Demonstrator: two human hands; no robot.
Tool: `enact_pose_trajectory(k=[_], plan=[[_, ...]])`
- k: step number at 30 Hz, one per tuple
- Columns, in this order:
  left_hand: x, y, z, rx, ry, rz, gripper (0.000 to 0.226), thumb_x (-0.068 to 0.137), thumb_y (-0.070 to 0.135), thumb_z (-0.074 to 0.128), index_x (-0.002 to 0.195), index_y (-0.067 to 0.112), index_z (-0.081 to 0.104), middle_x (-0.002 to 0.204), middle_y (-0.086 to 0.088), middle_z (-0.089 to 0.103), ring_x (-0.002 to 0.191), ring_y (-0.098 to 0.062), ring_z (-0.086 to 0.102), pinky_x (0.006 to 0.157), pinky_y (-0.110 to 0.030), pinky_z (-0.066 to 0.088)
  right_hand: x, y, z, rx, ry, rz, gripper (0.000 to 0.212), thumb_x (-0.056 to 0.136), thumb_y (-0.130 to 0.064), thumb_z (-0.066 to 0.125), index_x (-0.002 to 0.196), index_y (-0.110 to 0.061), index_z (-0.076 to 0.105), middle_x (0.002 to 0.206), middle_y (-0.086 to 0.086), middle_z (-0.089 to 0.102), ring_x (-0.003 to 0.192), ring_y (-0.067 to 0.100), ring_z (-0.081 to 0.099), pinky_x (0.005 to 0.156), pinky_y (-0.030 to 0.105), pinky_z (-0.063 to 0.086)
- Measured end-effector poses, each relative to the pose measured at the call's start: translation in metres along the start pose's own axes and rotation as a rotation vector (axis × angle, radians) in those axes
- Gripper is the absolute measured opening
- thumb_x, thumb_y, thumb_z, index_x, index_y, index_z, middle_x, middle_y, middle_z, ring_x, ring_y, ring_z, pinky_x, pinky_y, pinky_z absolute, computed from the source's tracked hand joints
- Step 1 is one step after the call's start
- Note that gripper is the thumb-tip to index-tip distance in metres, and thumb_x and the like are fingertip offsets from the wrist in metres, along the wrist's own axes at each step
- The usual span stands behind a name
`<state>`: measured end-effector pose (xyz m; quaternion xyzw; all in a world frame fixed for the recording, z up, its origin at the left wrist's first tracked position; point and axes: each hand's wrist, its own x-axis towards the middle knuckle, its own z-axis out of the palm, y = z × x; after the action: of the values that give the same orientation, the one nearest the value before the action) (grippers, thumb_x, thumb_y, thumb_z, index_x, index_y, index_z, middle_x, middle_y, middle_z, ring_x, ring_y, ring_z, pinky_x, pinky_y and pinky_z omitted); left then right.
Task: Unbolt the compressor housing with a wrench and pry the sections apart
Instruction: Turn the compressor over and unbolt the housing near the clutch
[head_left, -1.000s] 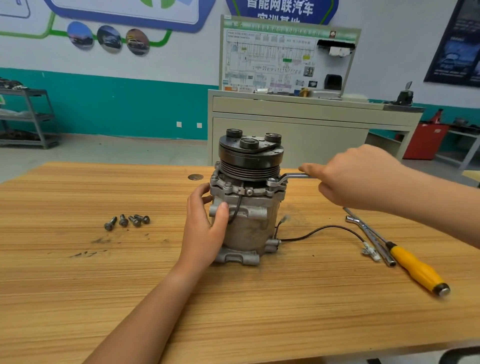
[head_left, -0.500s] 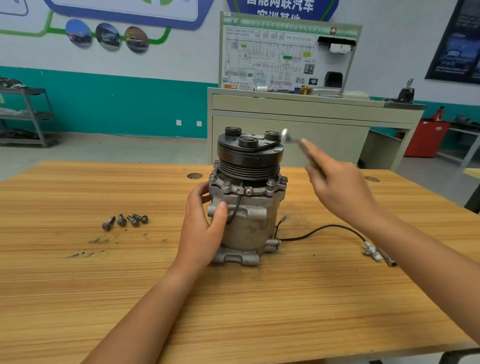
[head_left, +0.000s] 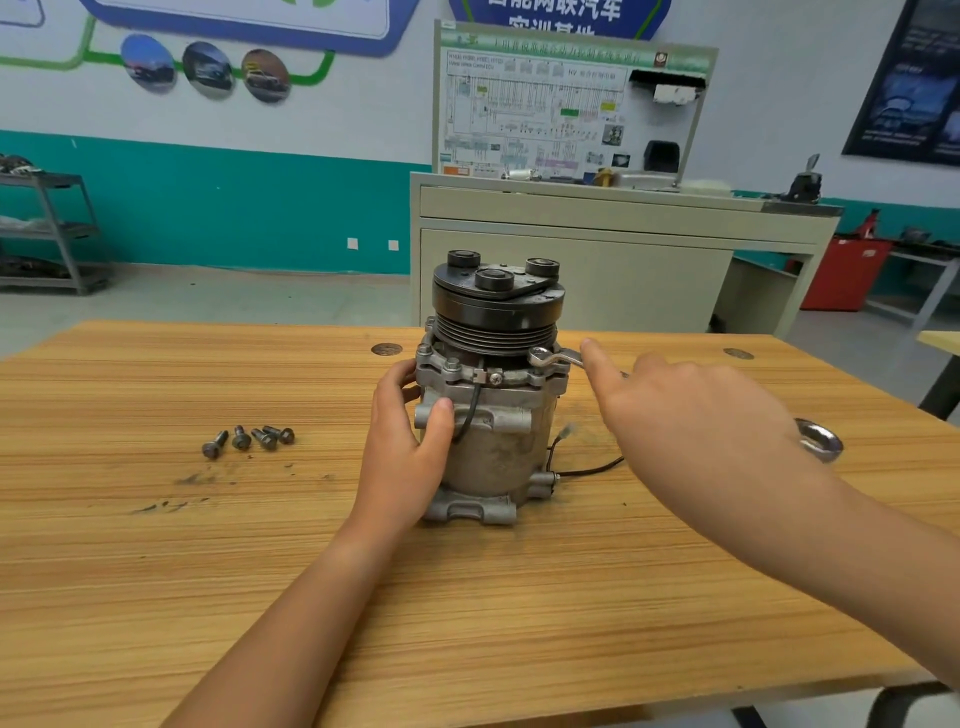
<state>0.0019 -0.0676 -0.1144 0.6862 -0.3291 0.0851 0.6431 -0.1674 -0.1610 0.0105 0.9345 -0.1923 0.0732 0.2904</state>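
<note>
Nearest, both forearms are reaching in over the bench (head_left: 467, 623) toward the compressor (head_left: 493, 447), which is standing upright near its middle, pulley end up. The left hand (head_left: 405, 457) is bracing the grey body from the left, thumb pressing on the front and fingers curling round the back, just as a second ago. The change is on the other side. The wrench (head_left: 558, 357), which half a second ago was lifting clear in the air, is now sitting back down with one ring end on a bolt at the right front of the flange (head_left: 457, 384). The right hand (head_left: 691, 415) is holding it, index finger lying straight along the shaft and the other fingers wrapping under, mostly hidden. The other ring end is poking out by the wrist. This is looking like a reset for another loosening stroke, so unbolting is still going on and prying has not begun. To the left, four loose bolts (head_left: 249, 439) are lying together, well apart from the compressor. The grimy casing is showing no gap between sections. A black wire (head_left: 587, 472) is trailing off rightward, the dark ribbed pulley (head_left: 496, 317) is capping the body, and a pale cabinet (head_left: 571, 270) is standing beyond.
</note>
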Motion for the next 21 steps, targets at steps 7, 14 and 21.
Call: enact_pose_trajectory(k=[7,14,21], plan=[[0.000,0.002,-0.001,-0.008,-0.001,0.003,0.040,0.083,0.042,0.044,0.122,0.042,0.032,0.118,0.032,0.040,0.114,0.014,0.039,0.097,-0.025,0.038,-0.003,-0.010,0.003,-0.092,-0.010,-0.071,0.064,0.090,0.007,0.030,0.142,0.004,-0.007,0.070,0.006,0.031,0.045,0.015,0.024,0.036,0.027,0.018],[-0.001,0.003,-0.001,-0.007,0.002,-0.007,0.045,0.082,0.043,0.044,0.125,0.038,0.033,0.123,0.020,0.045,0.117,0.006,0.042,0.097,-0.021,0.037,0.021,0.033,0.004,-0.183,0.078,-0.104,0.062,0.089,0.000,0.041,0.141,-0.017,0.013,0.064,0.000,0.026,0.050,0.016,0.029,0.040,0.027,0.018],[0.000,0.001,-0.001,0.002,0.002,-0.002,0.045,0.082,0.043,0.044,0.126,0.037,0.033,0.123,0.022,0.045,0.119,0.004,0.042,0.100,-0.025,0.038,0.068,0.040,0.034,-0.112,0.167,-0.108,0.026,0.091,0.000,0.041,0.114,-0.012,0.046,0.069,-0.001,0.050,0.068,0.022,0.055,0.060,0.029,0.039]])
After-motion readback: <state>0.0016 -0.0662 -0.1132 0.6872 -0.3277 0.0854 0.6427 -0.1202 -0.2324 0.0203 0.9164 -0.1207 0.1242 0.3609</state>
